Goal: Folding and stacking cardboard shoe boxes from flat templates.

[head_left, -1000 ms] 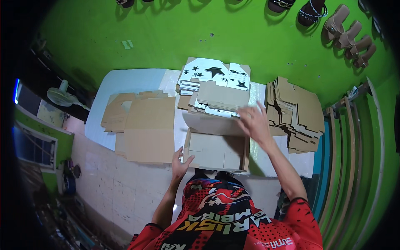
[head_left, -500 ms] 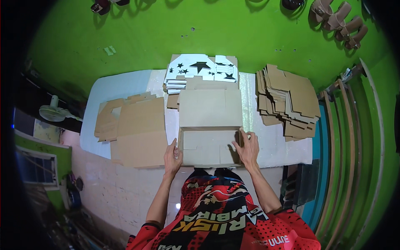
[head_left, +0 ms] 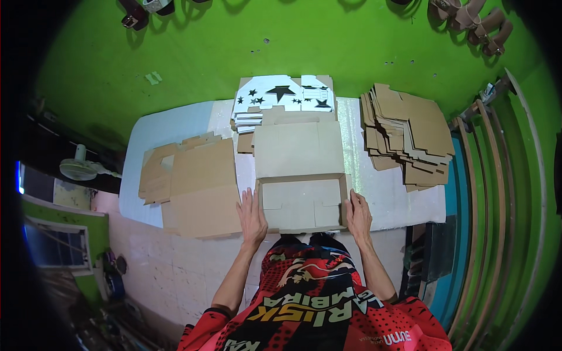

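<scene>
Two hands are pressed flat against one cardboard box, one on each outer side. Left hand: fingers extended and held close together, palm against the box's left wall, nothing gripped. Right hand: fingers likewise straight and together, laid along the right wall, nothing gripped. Box sits between the two palms on the white table cover, its walls raised, its lid flap lying open beyond the fingertips. Interior shows only its own folded brown panels; no contents seen.

Beyond the lid flap, farther from the fingertips, lies a stack of white printed sheets with black stars. To the outer side of the left hand, just beside it, rests a pile of flat brown cardboard blanks. Well out past the right hand stands a second, fanned pile of cardboard blanks. Neither pile is touched by a finger.
</scene>
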Demonstrator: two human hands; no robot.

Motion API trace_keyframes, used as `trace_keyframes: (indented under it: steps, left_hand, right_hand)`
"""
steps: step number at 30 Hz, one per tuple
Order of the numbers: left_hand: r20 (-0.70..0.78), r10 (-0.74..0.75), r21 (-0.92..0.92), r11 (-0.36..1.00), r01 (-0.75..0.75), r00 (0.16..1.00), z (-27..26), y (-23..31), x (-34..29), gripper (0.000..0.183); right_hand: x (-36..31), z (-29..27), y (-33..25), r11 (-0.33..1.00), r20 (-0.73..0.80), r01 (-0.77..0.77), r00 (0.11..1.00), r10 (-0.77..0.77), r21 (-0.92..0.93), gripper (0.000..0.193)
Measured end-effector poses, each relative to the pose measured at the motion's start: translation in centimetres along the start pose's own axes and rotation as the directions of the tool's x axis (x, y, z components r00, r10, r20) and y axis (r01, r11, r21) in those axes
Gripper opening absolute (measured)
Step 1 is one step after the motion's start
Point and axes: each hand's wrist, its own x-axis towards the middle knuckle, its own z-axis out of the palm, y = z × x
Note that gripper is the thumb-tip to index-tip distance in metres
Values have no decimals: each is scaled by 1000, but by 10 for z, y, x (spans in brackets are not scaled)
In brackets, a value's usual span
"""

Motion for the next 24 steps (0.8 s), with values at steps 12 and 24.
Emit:
trace_keyframes:
  steps: [12,24]
  left_hand:
    - [189,-171,-372,899,231,967,20,-23,21,67]
    - [202,-177,-527,809,259,963,8,-18,14,68]
  right_hand:
    - [1,25,30,911,388,-171,922,13,376,75]
    - [-1,22,27,891,330,-220,940,85,398,82]
